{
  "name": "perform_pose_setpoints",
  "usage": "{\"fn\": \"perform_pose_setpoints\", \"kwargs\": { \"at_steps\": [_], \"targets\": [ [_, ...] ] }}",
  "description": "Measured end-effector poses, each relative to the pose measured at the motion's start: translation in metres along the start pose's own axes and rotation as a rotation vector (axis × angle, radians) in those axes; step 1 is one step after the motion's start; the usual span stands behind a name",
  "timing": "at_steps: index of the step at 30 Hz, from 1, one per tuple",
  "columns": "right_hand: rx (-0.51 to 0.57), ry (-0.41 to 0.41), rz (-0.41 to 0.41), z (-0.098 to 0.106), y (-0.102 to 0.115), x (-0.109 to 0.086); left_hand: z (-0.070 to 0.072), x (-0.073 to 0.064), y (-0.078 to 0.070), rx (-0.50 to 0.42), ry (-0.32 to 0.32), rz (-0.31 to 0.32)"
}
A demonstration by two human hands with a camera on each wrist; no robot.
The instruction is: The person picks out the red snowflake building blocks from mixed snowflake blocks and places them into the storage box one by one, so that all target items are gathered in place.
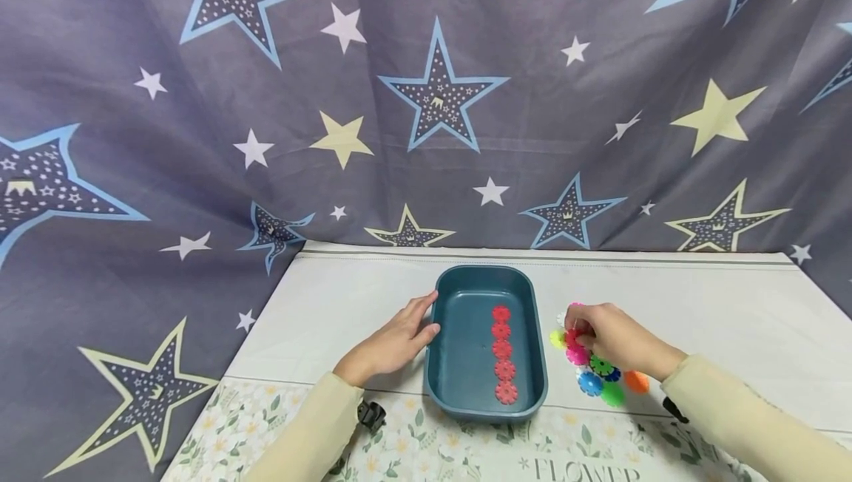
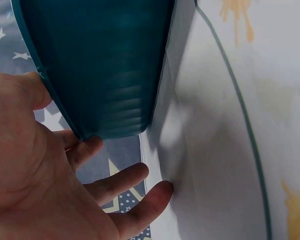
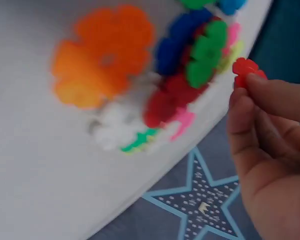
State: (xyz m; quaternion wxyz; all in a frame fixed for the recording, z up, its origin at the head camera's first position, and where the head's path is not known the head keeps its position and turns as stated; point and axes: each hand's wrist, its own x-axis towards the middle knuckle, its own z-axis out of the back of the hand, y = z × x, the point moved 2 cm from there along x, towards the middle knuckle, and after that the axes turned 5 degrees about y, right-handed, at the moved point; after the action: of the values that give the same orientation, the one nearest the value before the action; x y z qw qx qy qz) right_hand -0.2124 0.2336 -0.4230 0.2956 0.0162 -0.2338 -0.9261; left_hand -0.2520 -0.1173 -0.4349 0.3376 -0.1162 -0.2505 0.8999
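My left hand (image 1: 391, 340) rests against the left rim of a dark teal plastic bin (image 1: 459, 364), its fingers mostly straight. In the left wrist view, the thumb and some fingertips touch the bin's edge. A column of several red notched flower discs (image 1: 502, 350) lies along the right side of the bin floor. Over a loose pile to the right of the bin, my right hand (image 1: 622, 338) pinches a red flower disc (image 3: 246, 66) between thumb and index finger. That disc is clear of the pile in the right wrist view.
The pile holds a blue disc (image 1: 590, 384), a bright green disc (image 1: 612, 394), an orange disc (image 1: 637, 381), a pink disc (image 1: 577, 355) and others, some overlapping. A white and floral cloth (image 1: 359, 282) covers the table. Behind it hangs a grey star-printed curtain (image 1: 546, 134).
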Motion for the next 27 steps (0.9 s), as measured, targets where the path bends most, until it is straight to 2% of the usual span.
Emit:
{"fn": "perform_pose_setpoints", "kwargs": {
  "at_steps": [6,9,18,27],
  "targets": [
    [-0.01,-0.099,0.102,0.015,0.02,0.01,0.0,0.0,0.0,0.001,0.005,0.0],
    [-0.01,-0.121,0.158,0.02,0.034,0.015,0.001,0.0,-0.001,0.0,0.006,0.001],
    [0.041,-0.076,0.238,0.016,0.065,0.032,0.001,-0.002,-0.001,0.003,0.004,-0.002],
    [0.048,0.014,0.281,0.003,0.075,0.047,0.001,-0.001,-0.001,0.001,-0.001,-0.006]
  ]
}}
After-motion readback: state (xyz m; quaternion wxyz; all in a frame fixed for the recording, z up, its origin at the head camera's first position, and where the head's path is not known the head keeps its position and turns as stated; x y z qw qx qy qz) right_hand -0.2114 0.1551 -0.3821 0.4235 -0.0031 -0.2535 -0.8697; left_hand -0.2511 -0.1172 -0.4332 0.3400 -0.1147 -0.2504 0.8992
